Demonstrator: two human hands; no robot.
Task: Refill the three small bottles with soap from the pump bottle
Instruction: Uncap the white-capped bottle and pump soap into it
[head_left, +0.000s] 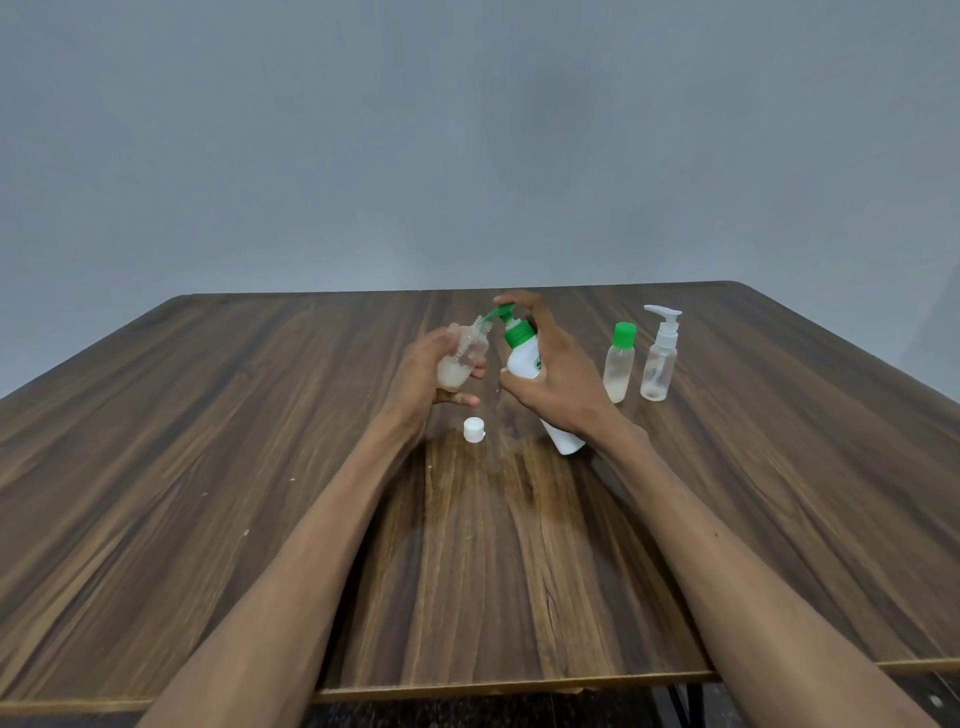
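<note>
- Both bare forearms reach out over the wooden counter (218, 415), hands meeting above its middle.
- The left hand (422, 375) has its fingers wrapped around a small clear bottle (464, 358), holding it up off the counter and tilted, open neck pointing toward the pump bottle.
- That small bottle holds a pale, cloudy layer of soap at its lower end; the rest looks clear.
- The right hand (553, 375) grips the white pump bottle (524, 358) around its body, thumb on the near side, one finger up on top of the green pump head (503, 313).
- The pump bottle leans left toward the small bottle, its bottom end down near the counter below the wrist; whether it touches the surface I cannot tell.
- The green spout reaches right to the small bottle's open mouth.
- A white cap (474, 429) lies loose on the counter, just nearer the person than the pump bottle, below the left hand.
- Right of the pump bottle, a green-capped bottle (618, 362) stands upright, with a cloudy layer at its base.
- Just beyond that, farther right, a clear spray bottle (660, 354) with a white pump top stands upright; only a little seems to sit at the bottom.
</note>
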